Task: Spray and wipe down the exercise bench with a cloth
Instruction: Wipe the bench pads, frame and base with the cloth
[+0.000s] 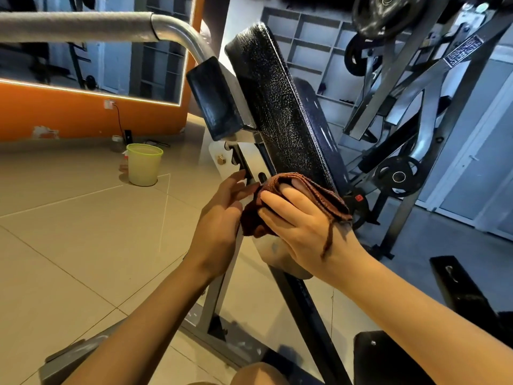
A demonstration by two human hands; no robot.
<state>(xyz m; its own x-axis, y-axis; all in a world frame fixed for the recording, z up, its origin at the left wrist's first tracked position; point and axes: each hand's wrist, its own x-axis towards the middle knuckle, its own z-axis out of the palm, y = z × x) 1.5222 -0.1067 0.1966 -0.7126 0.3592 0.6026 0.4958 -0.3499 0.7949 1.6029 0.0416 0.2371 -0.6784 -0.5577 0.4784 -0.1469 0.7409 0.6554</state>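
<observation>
The black pad (pixel 280 107) of the bench is seen tilted up, and its skin looks cracked and a bit shiny. No spray bottle is seen anywhere, so it cannot be told if the spraying is done. The wiping looks to be under way, but not at the big pad: the brown cloth (pixel 291 201) is held low down, at the bottom end of the pad, where the metal frame (pixel 249 159) is found. Most of the long pad above is probably left to be wiped, and the small side pad (pixel 213 98) too.

The cloth is bunched up and wrapped over the right hand (pixel 302 220). It is gripped by that hand, with the fingers curled into its folds, and a loose thread is seen hanging over the wrist. The left hand (pixel 219 218) is held just beside the cloth, with straight, relaxed fingers. Its fingertips are touching the edge of the cloth and the frame, and nothing is gripped by it.

A pale bin (pixel 144 163) is standing on the floor, well apart from the bench.
</observation>
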